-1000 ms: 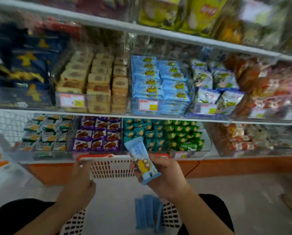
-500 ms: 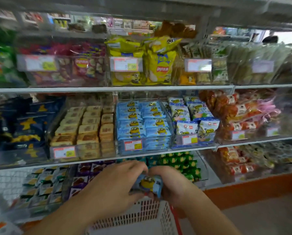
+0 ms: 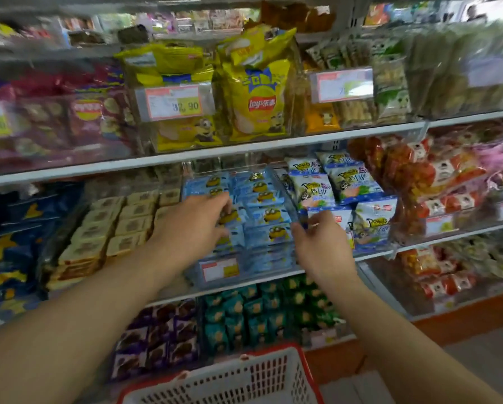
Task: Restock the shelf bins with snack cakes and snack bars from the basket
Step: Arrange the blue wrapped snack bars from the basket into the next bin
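Up on the middle shelf, we have our left hand [image 3: 192,225] laid over the blue snack cakes [image 3: 262,211] in their clear bin [image 3: 244,272], fingers curled down onto one packet, though we cannot tell if they truly clasp it. Our right hand [image 3: 317,243] hangs just beside the bin's right wall, fingers loosely bent, its grip on nothing. Beside the bin sit tan cake bars [image 3: 122,225] and white panda packets [image 3: 346,185]. Below us, the white basket [image 3: 230,380] with its red rim.
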Available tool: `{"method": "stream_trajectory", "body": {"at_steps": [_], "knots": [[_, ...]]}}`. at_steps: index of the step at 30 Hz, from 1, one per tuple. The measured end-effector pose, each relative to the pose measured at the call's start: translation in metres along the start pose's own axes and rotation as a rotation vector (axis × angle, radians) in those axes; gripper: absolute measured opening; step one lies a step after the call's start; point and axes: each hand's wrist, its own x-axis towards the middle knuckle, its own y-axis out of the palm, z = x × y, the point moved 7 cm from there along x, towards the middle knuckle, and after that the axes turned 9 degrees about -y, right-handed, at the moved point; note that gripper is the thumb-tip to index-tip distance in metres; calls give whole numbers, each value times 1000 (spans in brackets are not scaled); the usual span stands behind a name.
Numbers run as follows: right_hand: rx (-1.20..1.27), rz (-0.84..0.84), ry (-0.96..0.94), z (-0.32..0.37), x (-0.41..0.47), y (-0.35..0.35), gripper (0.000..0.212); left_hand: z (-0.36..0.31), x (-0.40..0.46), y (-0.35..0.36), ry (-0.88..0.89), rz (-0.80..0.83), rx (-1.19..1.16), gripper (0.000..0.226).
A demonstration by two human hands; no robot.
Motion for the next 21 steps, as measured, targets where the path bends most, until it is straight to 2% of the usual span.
{"method": "stream_trajectory", "body": {"at_steps": [4, 7, 11, 16, 21], "knots": [[-255, 18, -85, -20, 26, 14, 24, 15, 42, 19, -30, 27, 76, 30], [-214, -16, -114, -32, 30, 18, 18, 20, 51, 39, -26, 59, 116, 28], [-201, -51, -156, -33, 27, 20, 25, 25, 49, 48, -33, 47, 114, 21], [-225, -60, -163, -29, 26, 20, 31, 30, 37, 51, -51, 32, 156, 46], [-231, -51, -130, -28, 25, 21, 30, 30, 23, 54, -69, 75, 86, 56]]}}
